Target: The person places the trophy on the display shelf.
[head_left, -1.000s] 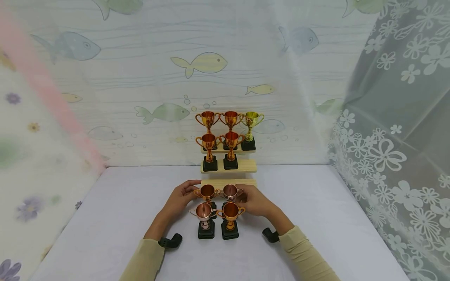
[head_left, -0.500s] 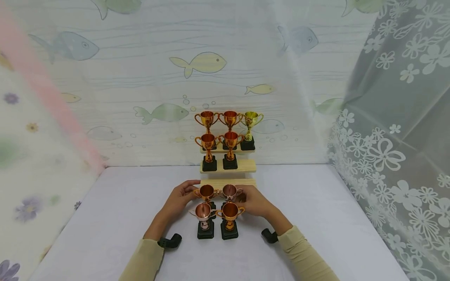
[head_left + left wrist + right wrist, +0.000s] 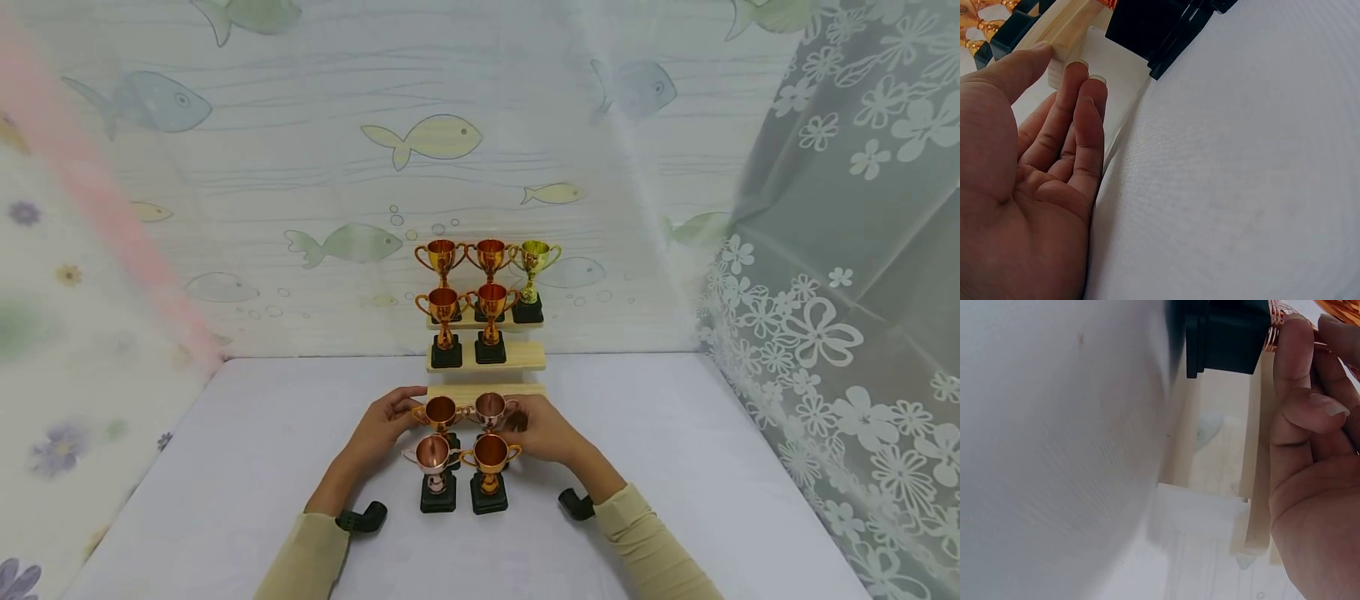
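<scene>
My right hand (image 3: 546,432) is at the back right of a small group of trophy cups, beside a rose-gold trophy (image 3: 491,410). In the right wrist view its thumb and fingers pinch a copper-coloured stem just above a black base (image 3: 1229,337). My left hand (image 3: 381,423) lies at the left end of the wooden stepped rack (image 3: 487,390), behind an orange-gold trophy (image 3: 441,412). The left wrist view shows its thumb tip against the board's end (image 3: 1063,34), the other fingers loosely bent and holding nothing. A black base (image 3: 1147,31) is close past those fingertips.
A pale rose trophy (image 3: 433,454) and an orange-gold trophy (image 3: 491,454) stand in front on the white cloth (image 3: 645,550). Two bronze trophies stand on the middle board (image 3: 528,356). Above, two more stand beside a yellow-gold trophy (image 3: 535,258). A fish-print curtain (image 3: 315,167) hangs behind.
</scene>
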Tool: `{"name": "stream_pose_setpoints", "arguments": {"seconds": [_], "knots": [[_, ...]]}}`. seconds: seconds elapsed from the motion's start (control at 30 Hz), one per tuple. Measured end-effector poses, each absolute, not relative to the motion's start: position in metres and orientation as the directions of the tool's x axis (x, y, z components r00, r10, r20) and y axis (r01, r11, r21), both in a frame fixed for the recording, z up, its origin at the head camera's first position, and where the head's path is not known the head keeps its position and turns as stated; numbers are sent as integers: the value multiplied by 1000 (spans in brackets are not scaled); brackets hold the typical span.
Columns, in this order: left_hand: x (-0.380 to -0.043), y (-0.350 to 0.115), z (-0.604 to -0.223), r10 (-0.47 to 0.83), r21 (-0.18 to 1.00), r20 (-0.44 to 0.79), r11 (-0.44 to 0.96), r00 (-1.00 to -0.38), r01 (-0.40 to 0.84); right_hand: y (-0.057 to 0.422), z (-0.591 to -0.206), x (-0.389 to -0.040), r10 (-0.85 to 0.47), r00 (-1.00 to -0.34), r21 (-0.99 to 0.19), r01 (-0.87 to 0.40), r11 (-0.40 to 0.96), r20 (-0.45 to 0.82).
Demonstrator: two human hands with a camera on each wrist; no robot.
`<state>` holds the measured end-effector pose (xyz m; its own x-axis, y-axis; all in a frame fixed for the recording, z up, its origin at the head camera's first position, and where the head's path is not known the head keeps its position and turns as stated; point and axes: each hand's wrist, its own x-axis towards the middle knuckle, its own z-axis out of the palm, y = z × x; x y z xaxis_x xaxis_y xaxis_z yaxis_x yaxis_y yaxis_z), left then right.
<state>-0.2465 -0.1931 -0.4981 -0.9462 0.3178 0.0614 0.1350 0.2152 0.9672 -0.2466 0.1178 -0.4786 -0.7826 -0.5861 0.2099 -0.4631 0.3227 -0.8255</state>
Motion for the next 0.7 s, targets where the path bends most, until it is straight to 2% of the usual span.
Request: {"name": "stream_pose_setpoints", "arguments": {"seconds": [0.7], "knots": [[-250,-194,-502,311,965,74,217,-948,146,127,-465,-250,-527,-810,-832,-462,306,256]]}}
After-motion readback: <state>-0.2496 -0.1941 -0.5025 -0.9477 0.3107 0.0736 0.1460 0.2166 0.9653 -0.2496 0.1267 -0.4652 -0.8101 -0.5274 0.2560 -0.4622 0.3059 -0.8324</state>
